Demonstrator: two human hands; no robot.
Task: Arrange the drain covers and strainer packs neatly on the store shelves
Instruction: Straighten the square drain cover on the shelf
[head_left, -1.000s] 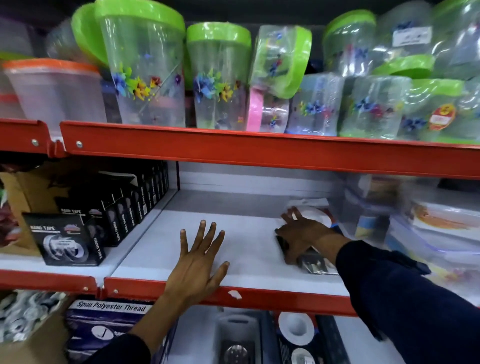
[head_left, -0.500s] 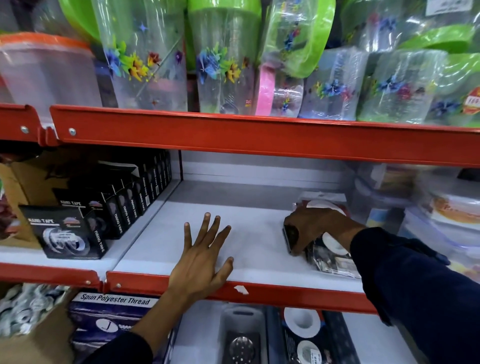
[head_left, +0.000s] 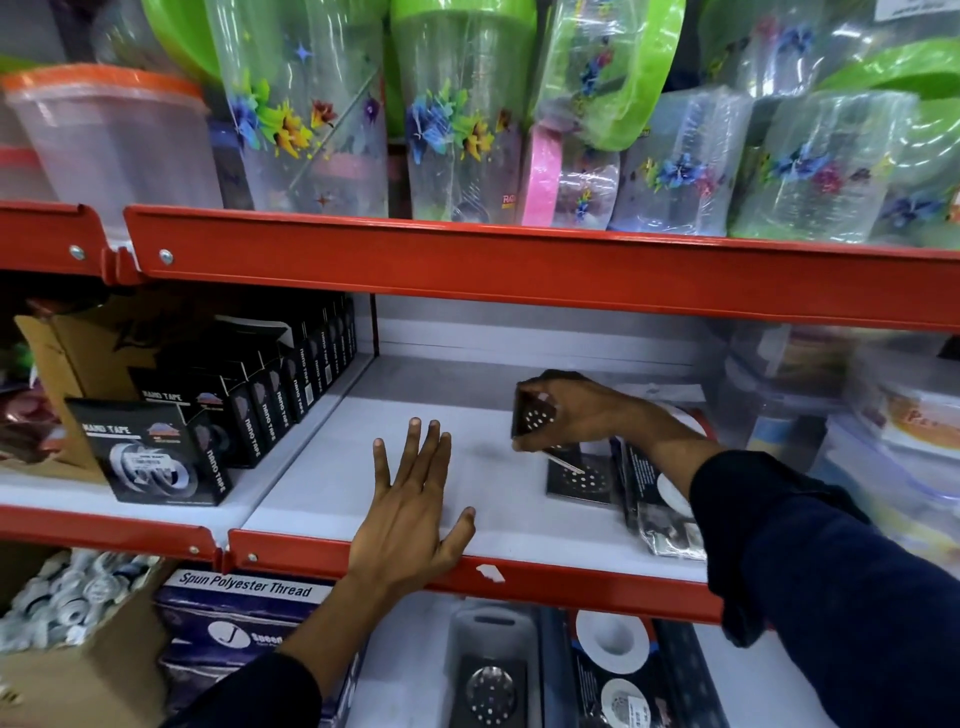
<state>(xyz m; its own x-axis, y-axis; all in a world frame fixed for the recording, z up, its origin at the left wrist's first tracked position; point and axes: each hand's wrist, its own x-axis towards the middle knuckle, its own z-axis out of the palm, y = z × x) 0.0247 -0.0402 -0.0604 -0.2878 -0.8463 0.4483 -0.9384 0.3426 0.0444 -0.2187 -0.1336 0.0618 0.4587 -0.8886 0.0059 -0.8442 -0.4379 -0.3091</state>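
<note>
Head view: drain cover (head_left: 532, 418) pinched in right hand (head_left: 576, 410) above shelf (head_left: 322, 483), w/ more packs just below. Left hand (head_left: 410, 514) laid flat, open, empty. Cover judged light, stiff; best held by edges.

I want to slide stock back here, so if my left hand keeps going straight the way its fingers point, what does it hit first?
The left hand lies flat on the white shelf, fingers pointing toward the back. That line looks free of stock as far as the rear panel, probably the first contact, though depth is hard to judge. The nano tape boxes sit off to the left.

White shelf (head_left: 498, 514): drain covers (head_left: 579, 480), tape boxes (head_left: 156, 457)
</note>
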